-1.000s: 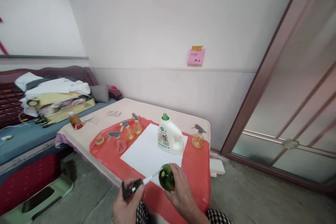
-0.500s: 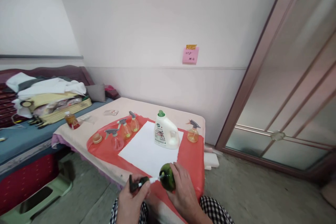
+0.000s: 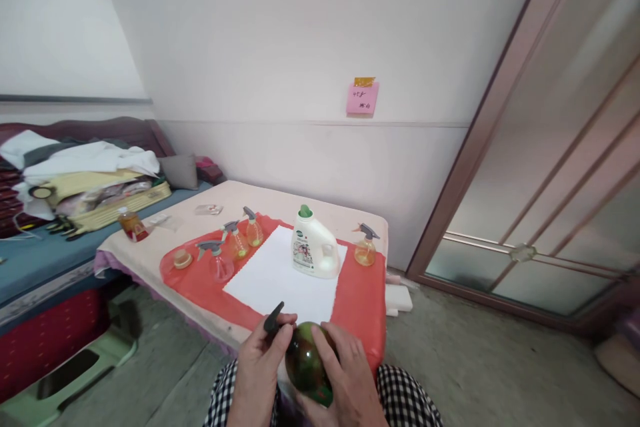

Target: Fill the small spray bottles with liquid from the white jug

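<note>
Closer now come the dark spray head (image 3: 273, 320) and the round green bottle (image 3: 305, 363), and the white tube seen between them half a second ago has slipped from view! Left hand (image 3: 257, 357) has the spray head pinched between thumb and fingers, right up at the bottle's near-left shoulder. Right hand (image 3: 347, 367) is spread over the bottle's other side, fingers curved across its top, holding it just off the worktop's (image 3: 240, 193) near edge. Whether the head sits in the neck, we can't tell; the fingers hide it.

Beyond, a white jug (image 3: 313, 250) with a green cap (image 3: 305, 211) stands on a white sheet (image 3: 267, 273), itself lying on a red cloth (image 3: 357, 300). Three spray bottles (image 3: 254, 233) line up to its left, a small tan tub (image 3: 183, 259) near them, and one amber spray bottle (image 3: 365, 253) stands to its right.
</note>
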### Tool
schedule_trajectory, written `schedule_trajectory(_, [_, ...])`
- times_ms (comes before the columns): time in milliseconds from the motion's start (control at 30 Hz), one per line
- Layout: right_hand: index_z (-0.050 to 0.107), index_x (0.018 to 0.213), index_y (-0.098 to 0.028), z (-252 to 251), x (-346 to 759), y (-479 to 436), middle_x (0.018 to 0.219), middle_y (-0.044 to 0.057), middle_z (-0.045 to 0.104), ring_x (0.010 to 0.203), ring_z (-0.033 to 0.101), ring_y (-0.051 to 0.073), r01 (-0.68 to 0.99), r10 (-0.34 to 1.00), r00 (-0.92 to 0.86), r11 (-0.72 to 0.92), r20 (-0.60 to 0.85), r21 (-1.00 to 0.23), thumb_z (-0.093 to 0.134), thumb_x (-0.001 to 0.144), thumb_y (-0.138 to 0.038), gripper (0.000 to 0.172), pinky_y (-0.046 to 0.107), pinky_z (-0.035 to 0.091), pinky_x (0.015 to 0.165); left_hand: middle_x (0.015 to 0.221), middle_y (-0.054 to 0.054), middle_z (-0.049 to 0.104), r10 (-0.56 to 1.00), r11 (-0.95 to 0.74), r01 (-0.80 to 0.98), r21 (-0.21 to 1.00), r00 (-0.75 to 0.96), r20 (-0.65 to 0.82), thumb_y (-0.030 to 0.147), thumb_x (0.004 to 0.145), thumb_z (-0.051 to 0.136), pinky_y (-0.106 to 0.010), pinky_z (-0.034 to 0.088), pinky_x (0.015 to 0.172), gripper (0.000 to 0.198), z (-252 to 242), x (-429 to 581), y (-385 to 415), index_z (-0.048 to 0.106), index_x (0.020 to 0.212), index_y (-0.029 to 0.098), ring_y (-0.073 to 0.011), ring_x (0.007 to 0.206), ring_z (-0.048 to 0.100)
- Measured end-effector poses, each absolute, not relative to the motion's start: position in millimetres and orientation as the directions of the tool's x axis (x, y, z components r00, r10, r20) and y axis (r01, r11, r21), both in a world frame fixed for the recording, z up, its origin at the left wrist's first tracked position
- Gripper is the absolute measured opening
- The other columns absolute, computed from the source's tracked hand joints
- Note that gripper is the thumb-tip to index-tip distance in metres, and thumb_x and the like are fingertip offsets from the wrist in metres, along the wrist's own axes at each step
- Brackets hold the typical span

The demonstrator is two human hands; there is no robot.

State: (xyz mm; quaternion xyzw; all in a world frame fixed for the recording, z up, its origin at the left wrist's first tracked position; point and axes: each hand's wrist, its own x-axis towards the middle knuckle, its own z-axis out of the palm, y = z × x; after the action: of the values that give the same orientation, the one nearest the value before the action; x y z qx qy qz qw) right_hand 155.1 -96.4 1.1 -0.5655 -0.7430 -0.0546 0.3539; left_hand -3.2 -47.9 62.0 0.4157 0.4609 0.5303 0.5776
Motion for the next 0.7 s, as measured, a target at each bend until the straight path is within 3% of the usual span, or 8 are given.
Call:
schedule_trajectory(133, [0.024,0.150,-0.029,-4.0,149.5,-100.4,0.132,0.015,0.061,0.116,0.061,0.039,0.824,0.795,-0.023,0.358,0.606,-0.438,0.078,0.065,-0.036,0.101,0.055,0.051,0.094,0.099,-0.006,0.078,0.990,0.141,-0.306,0.942,0.053,-0.130,0.048,0.071,0.081,-0.031,0.053,0.090,0.038,60.1,-2.2,-48.4,0.077,0.095,0.020,-0.0236,0.099,0.068])
schedule_trajectory(233, [0.032,0.141,-0.030,-8.0,142.5,-105.1,0.133,0.012,0.059,0.120,0.058,0.037,0.727,0.822,0.118,0.311,0.557,-0.612,0.080,0.055,-0.022,0.099,0.053,0.049,0.100,0.109,-0.007,0.076,0.979,0.201,-0.394,0.897,0.116,-0.168,0.045,0.078,0.076,-0.033,0.050,0.095,0.036,57.7,-2.7,-47.6,0.075,0.105,0.021,-0.0240,0.108,0.066])
schedule_trajectory(333, [0.040,0.133,-0.029,-3.2,134.8,-108.9,0.131,0.010,0.059,0.122,0.057,0.034,0.532,0.910,0.240,0.168,0.338,-0.830,0.074,0.051,-0.013,0.091,0.052,0.045,0.105,0.111,-0.008,0.075,0.962,0.261,-0.474,0.841,0.199,-0.187,0.042,0.082,0.074,-0.035,0.051,0.093,0.034,58.1,-3.3,-47.6,0.073,0.108,0.021,-0.0248,0.107,0.066])
schedule_trajectory(433, [0.046,0.124,-0.029,10.0,130.6,-108.9,0.124,0.006,0.063,0.116,0.060,0.029,0.260,0.962,0.239,0.069,0.134,-0.963,0.067,0.050,-0.010,0.079,0.047,0.047,0.103,0.107,-0.010,0.076,0.951,0.295,-0.495,0.817,0.230,-0.204,0.043,0.082,0.073,-0.036,0.053,0.086,0.030,62.1,-4.4,-48.3,0.074,0.099,0.018,-0.0254,0.098,0.069])
schedule_trajectory(567, [0.052,0.109,-0.027,24.0,130.8,-104.5,0.105,0.000,0.068,0.099,0.065,0.024,-0.157,0.993,0.074,0.101,0.090,-0.982,0.059,0.053,-0.013,0.058,0.039,0.052,0.088,0.106,-0.012,0.076,0.930,0.350,-0.508,0.787,0.289,-0.227,0.047,0.083,0.070,-0.037,0.054,0.081,0.033,68.7,-6.0,-47.7,0.073,0.099,0.019,-0.0256,0.092,0.069])
schedule_trajectory(633, [0.052,0.107,-0.027,25.5,130.2,-103.0,0.102,-0.001,0.068,0.096,0.065,0.023,-0.186,0.994,0.061,0.100,0.090,-0.978,0.059,0.054,-0.014,0.055,0.038,0.053,0.085,0.112,-0.012,0.074,0.928,0.356,-0.488,0.797,0.286,-0.239,0.049,0.083,0.070,-0.037,0.054,0.083,0.038,69.4,-5.6,-46.2,0.071,0.107,0.020,-0.0257,0.096,0.068])
schedule_trajectory(700, [0.051,0.110,-0.028,24.6,128.2,-102.7,0.107,0.000,0.068,0.101,0.065,0.024,-0.088,0.985,0.156,0.090,0.076,-0.992,0.062,0.052,-0.011,0.062,0.039,0.051,0.090,0.114,-0.011,0.073,0.947,0.308,-0.461,0.833,0.230,-0.223,0.051,0.078,0.073,-0.035,0.053,0.082,0.044,66.7,-4.2,-43.7,0.070,0.110,0.021,-0.0253,0.098,0.067])
